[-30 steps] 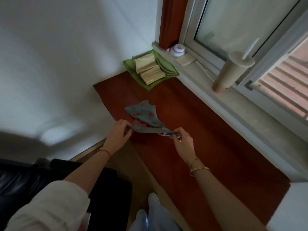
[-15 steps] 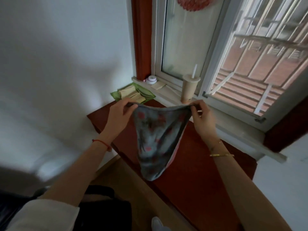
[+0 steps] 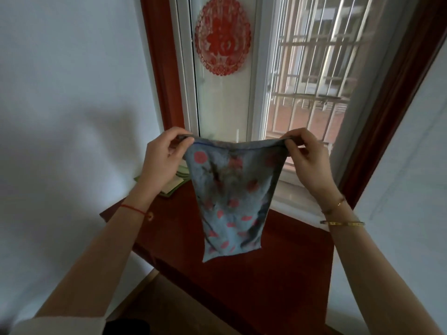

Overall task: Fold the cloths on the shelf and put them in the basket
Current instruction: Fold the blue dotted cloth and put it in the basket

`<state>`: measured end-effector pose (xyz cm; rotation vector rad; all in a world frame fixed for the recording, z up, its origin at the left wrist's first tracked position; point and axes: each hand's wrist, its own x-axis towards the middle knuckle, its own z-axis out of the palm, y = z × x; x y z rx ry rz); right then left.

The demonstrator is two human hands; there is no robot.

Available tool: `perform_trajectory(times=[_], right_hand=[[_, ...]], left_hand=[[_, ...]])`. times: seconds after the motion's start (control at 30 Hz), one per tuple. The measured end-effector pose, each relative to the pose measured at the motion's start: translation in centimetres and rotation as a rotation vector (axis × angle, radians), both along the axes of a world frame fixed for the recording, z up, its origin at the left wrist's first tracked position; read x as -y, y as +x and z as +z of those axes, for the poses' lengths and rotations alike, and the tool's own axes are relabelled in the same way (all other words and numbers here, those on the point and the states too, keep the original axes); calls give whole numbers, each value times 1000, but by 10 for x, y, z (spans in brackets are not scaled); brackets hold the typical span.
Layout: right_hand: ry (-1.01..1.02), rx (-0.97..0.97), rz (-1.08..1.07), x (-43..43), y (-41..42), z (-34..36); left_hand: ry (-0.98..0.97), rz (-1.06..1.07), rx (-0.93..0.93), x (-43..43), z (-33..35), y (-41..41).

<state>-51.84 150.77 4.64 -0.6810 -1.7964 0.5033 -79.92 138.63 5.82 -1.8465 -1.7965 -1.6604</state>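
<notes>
A blue-grey cloth (image 3: 232, 197) with red spots hangs in the air in front of the window, stretched by its top edge. My left hand (image 3: 162, 160) pinches its top left corner and my right hand (image 3: 307, 160) pinches its top right corner. The cloth's lower end dangles free above the dark red shelf (image 3: 278, 274). The green basket (image 3: 174, 187) sits at the shelf's far left corner, mostly hidden behind my left hand, with pale folded cloths inside it.
A white window sill (image 3: 297, 199) runs along the back of the shelf below a barred window. A round red paper decoration (image 3: 222, 35) is stuck on the glass. A white wall stands at the left, and wooden floor shows below the shelf.
Both hands have lifted the cloth off the shelf and spread it out, raising it higher in front of the window. The view has tilted upward.
</notes>
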Motion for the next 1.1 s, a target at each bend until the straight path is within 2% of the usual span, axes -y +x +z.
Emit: perform_trajectory(times=[0.13, 0.27, 0.47, 0.6, 0.8, 0.93, 1.1], right_hand=[[39, -19, 26, 13, 22, 33], [54, -11, 123, 21, 48, 54], [-35, 64, 151, -5, 67, 45], [-95, 184, 59, -53, 61, 6], [-228, 357, -164, -148, 38, -72], [-326, 376, -174, -196, 21, -110], [-468, 412, -175, -209, 18, -162]], left_hand=[[-10, -128, 41, 8, 29, 8], [-102, -275, 87, 13, 55, 8], [-297, -379, 83, -12, 55, 12], [-382, -351, 93, -68, 10, 8], [-454, -139, 45, -182, -82, -1], [-478, -32, 63, -235, -123, 0], [-575, -14, 52, -241, -172, 6]])
